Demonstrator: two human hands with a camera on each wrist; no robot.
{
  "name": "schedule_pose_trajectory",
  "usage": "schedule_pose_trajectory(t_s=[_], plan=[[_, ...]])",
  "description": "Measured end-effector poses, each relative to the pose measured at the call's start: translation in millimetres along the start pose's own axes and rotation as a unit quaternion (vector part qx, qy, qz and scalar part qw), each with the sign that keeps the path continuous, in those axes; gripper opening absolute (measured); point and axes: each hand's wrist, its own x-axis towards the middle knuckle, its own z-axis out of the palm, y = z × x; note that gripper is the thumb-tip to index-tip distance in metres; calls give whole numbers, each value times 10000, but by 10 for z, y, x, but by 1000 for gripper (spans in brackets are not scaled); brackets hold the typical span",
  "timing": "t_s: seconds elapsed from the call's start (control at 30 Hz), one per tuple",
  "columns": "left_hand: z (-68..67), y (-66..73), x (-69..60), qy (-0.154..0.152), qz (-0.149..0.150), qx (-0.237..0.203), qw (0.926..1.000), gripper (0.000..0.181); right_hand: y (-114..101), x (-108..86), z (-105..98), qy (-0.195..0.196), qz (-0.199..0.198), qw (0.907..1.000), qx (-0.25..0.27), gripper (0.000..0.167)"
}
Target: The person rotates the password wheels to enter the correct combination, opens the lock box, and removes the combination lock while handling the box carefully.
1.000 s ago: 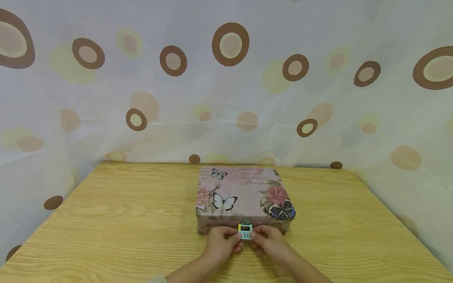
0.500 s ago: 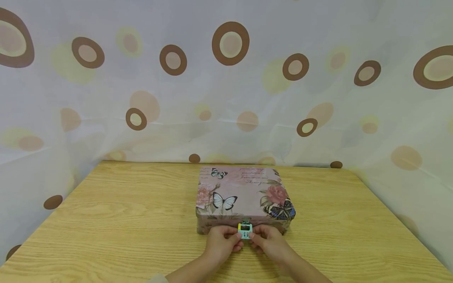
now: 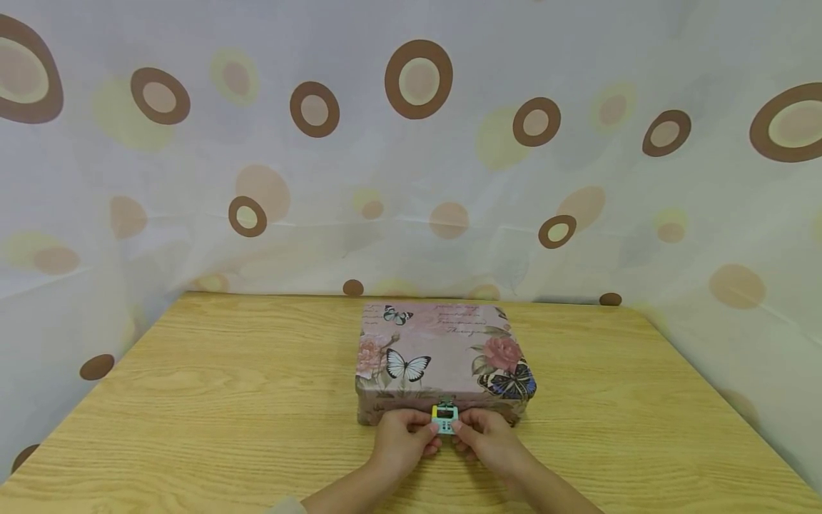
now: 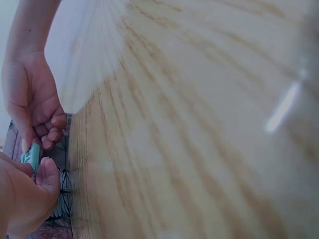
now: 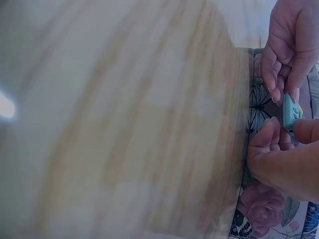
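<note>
A small mint-green combination padlock (image 3: 445, 426) with a yellow part at its upper left hangs at the front clasp (image 3: 446, 402) of a pink floral box (image 3: 443, 350). The box lid is down. My left hand (image 3: 401, 441) pinches the lock's left side between thumb and fingers. On the other side my right hand (image 3: 493, 441) pinches it too, its thumb over the number dials. Both wrist views show the padlock (image 4: 32, 158) between the two hands, its dials partly covered by thumbs. The digits are too small to read.
The box stands on a wood-grain table (image 3: 225, 400), toward its far edge. Behind and on both sides hangs a pale curtain (image 3: 359, 171) printed with brown and cream circles. The tabletop is glossy, with a bright reflection in the left wrist view.
The right thumb has shifted very slightly on the padlock's face. Box, lock and left hand look the same as before.
</note>
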Motion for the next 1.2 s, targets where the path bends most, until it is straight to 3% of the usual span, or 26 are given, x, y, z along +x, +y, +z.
schedule_pose_trajectory(t_s=[0.27,0.47,0.93,1.2], plan=[[0,-5,-1,17,41,14,10000,14,-9,6,0,6,109,9999,29,23],[-5,-31,12,1,67,-18,10000,15,-18,-12,-31,-62,288,9989,375,26],[-18,5,-4,-95,-15,-88,9999,16,8,-15,-35,-330,84,9981,510,27],[-9,-12,11,-38,-7,-12,10000,16,19,4,8,-122,-51,9994,307,22]])
